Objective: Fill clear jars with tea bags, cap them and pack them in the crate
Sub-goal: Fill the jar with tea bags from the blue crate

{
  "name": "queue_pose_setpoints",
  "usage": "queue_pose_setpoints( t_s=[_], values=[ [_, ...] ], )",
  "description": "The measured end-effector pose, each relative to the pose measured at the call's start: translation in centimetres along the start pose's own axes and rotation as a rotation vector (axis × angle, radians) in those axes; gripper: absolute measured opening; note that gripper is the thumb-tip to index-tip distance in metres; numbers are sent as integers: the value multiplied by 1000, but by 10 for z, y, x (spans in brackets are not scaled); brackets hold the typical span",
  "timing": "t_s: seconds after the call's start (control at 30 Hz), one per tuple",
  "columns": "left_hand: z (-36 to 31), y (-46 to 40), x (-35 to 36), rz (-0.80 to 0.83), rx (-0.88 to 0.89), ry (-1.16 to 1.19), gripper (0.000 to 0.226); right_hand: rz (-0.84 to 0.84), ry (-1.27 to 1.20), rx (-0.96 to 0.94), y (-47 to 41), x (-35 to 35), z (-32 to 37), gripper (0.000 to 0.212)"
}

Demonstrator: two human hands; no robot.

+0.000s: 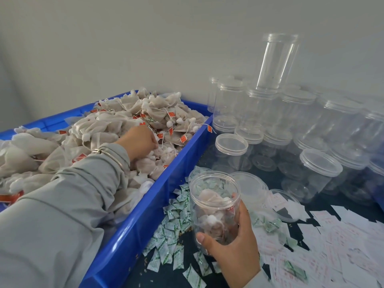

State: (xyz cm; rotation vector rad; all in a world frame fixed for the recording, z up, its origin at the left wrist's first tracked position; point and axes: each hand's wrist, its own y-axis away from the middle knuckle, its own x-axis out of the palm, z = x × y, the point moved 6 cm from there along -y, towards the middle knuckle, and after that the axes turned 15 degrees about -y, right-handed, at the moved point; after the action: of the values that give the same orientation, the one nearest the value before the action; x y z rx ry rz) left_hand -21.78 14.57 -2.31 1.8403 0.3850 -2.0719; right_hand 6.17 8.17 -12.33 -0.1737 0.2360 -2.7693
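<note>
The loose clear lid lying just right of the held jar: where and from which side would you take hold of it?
Pinch the lid by its raised rim, coming from above and the right. It lies flat on the table, so only the rim offers an edge. The open jar, held by the right hand, blocks its left side; capped jars stand behind.

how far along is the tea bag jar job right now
Early on. Done: the open jar gripped by the right hand already holds several tea bags. In hand: the left hand reaches into the tea bags heaped in the blue bin, picking more. Left: that jar has no lid on, many empty jars wait by the wall, and no packed jars show.
</note>
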Motion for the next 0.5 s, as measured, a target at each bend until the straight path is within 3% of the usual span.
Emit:
queue_pose_setpoints(
  t_s=[0.23, 0.37, 0.5],
  values=[
    [14, -4, -11, -154, -81, 260, 22, -3, 6, 0, 0, -1, -3, 101],
    [6, 2, -23, -247, -30, 526, 25, 0, -10, 4, -1, -1, -3, 100],
    [-9, 12, -35, -314, 88, 536, 22, 19, -44, 19, -1, -1, -4, 99]
  ],
)
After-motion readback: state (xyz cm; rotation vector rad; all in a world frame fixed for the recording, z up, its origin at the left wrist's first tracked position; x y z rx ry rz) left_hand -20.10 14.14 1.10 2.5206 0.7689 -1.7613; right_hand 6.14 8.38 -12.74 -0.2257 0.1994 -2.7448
